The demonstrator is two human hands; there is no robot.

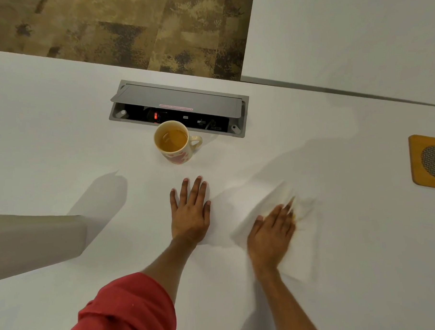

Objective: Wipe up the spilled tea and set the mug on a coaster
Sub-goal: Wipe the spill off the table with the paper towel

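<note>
The mug (176,141) stands on the table (61,146), just near of the open socket box (179,109) set into the tabletop. Nearer, the left hand (190,213) lies flat on the table, and to its right the right hand (271,233) presses on a paper towel (258,200). The coaster (428,162) lies at the far right edge, well apart from the mug.

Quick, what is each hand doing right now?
Left hand: open, flat on the table.
Right hand: open, pressing the paper towel.
</note>
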